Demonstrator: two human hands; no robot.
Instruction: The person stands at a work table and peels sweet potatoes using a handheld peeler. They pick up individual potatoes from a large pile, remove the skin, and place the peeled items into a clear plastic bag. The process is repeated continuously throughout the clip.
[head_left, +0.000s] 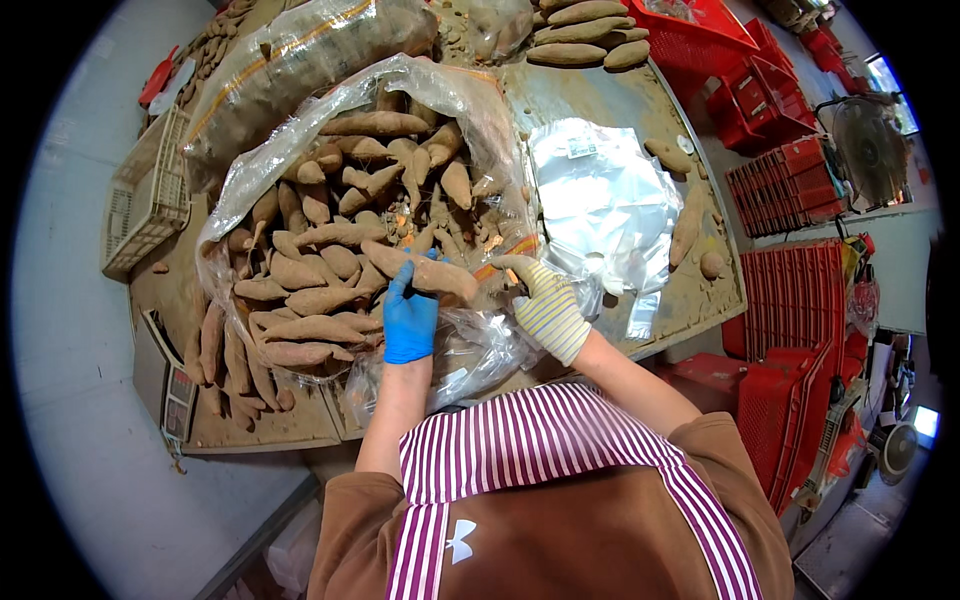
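Note:
My left hand (411, 311), in a blue glove, holds a long sweet potato (439, 276) with soil on its skin, the fingers mostly hidden beneath it. Just right of that root is my right hand (544, 300) in a striped knit glove; the fingers point left over the bag's edge and seem to hold nothing. Under and beyond both hands lies a large clear plastic bag (251, 176), its mouth wide, filled with sweet potatoes (322, 300) and a few orange broken bits. A stack of clear plastic bags (600, 202) lies on the table right of it.
A second full sack (307, 64) lies behind. Sweet potatoes (577, 34) are piled at the back, others (232, 360) beside a scale (174, 390) at the left. A beige crate (150, 195) stands at the far left. Red crates (795, 300) stand beyond the table's right edge (705, 330).

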